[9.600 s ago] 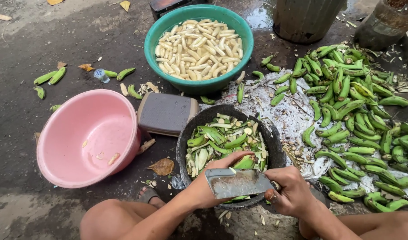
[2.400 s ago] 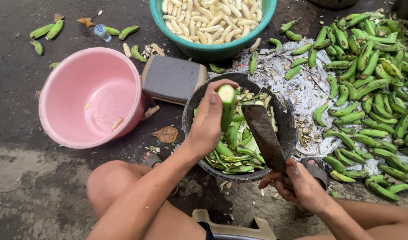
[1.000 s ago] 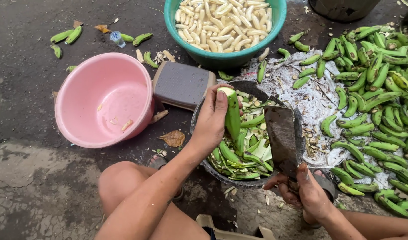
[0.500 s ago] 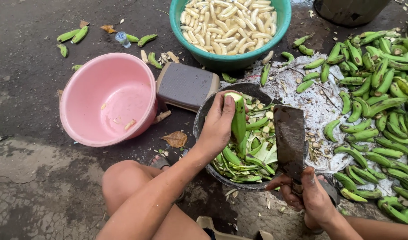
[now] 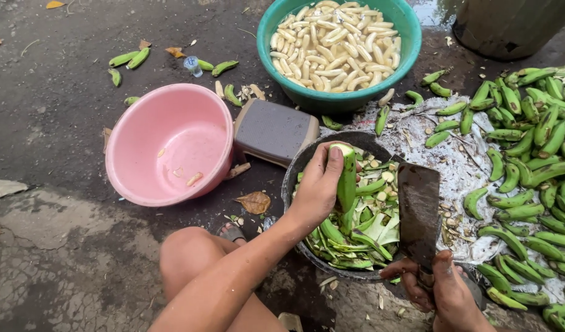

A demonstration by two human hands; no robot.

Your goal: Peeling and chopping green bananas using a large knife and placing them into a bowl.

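Note:
My left hand (image 5: 318, 187) grips a green banana (image 5: 346, 178) upright over the dark pan (image 5: 294, 169), which is full of green peels. The banana's cut top end shows pale flesh. My right hand (image 5: 445, 292) holds a broad rusty cleaver (image 5: 419, 212) by its handle, blade pointing up, just right of the banana and apart from it. My bare knee is at the bottom of the view.
A green basin (image 5: 400, 18) of peeled pale bananas stands at the back. A pink basin (image 5: 171, 144) sits left, nearly empty. A grey block (image 5: 275, 130) lies between them. A heap of unpeeled green bananas (image 5: 534, 154) fills the right side. A few loose bananas (image 5: 130, 58) lie far left.
My left hand has kept the banana upright over the pan, shifting it slightly. The cleaver has stayed raised to its right. The camera view has drifted a little.

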